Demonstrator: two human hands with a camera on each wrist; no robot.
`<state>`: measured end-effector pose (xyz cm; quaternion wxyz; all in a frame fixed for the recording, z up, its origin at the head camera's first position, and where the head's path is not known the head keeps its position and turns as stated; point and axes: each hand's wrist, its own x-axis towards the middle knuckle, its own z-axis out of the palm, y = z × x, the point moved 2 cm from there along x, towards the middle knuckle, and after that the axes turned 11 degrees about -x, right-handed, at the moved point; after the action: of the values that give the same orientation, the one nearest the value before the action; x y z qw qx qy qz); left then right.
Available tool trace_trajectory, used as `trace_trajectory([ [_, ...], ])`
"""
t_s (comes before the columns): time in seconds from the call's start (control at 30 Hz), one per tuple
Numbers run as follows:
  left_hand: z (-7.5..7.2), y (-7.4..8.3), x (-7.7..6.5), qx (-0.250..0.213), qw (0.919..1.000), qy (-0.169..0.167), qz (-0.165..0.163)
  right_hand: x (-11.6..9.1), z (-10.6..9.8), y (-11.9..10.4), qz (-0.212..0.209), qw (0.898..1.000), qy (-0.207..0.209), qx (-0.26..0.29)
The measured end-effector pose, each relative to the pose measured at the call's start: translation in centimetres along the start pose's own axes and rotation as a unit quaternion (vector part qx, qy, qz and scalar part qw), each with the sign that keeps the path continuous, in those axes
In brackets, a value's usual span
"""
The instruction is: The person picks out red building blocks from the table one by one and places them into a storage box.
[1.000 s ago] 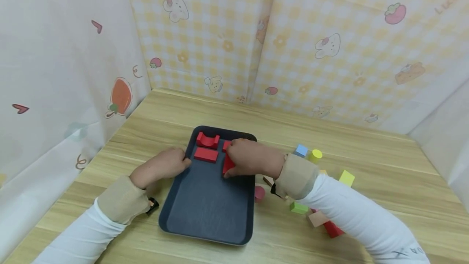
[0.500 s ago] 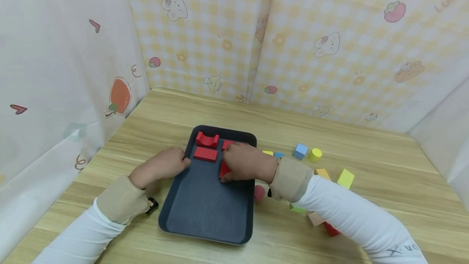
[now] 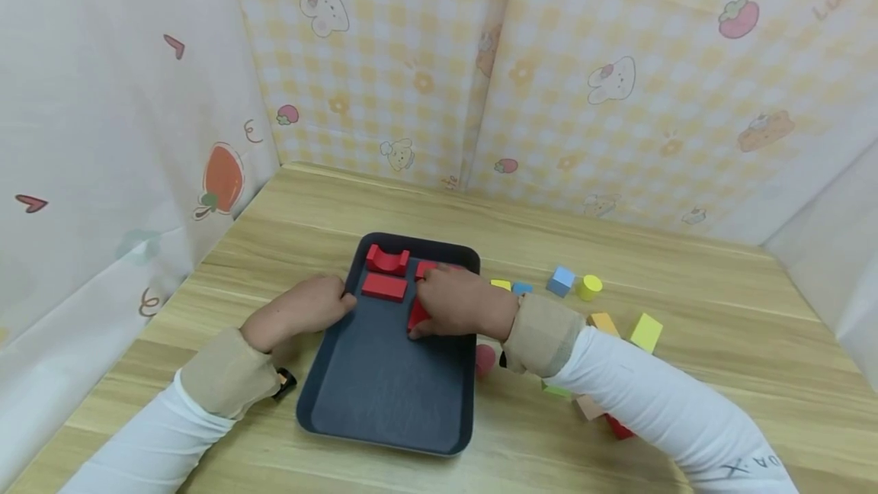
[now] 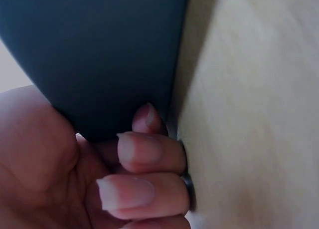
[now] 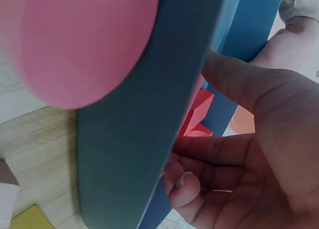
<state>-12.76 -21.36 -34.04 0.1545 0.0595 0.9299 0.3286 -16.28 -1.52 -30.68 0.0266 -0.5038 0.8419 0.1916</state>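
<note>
Grip, right hand [image 3: 453,299]: clamped on one red block [image 3: 417,315], thumb at the near end, most of the piece covered by the hand. Block located in the right half of the tray, toward the back.
Grip, left hand [image 3: 312,307]: clamped on the left side of the tray [image 3: 391,387], fingers curled at its outer wall, close to the table [image 3: 309,197].
Tray: dark, rectangular, rounded corners. Further contents: red arch piece [image 3: 387,259], back left corner; flat red bar [image 3: 384,287], just in front of it; red piece [image 3: 425,270], back right, partly hidden by the right hand.
On the table, right of the tray: pink round piece [image 3: 485,360], just beside the wall; blue cube [image 3: 561,281] and yellow cylinder [image 3: 589,288], near each other; orange block [image 3: 602,323]; yellow-green block [image 3: 646,332]; others partly under the right sleeve [image 3: 652,395].
Backdrop: printed cloth [image 3: 411,44], yellow check.
</note>
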Motion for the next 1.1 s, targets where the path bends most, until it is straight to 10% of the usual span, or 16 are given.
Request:
trace_trajectory([
  [0.53,0.2,0.0,0.2,0.006,1.0,-0.002,-0.001,-2.2,-1.4,2.0,0.023,1.0,0.018,0.008],
  [1.1,-0.1,0.2,0.0,0.002,0.9999,-0.011,-0.007,-9.6,-1.0,6.9,0.077,0.994,0.016,0.073],
])
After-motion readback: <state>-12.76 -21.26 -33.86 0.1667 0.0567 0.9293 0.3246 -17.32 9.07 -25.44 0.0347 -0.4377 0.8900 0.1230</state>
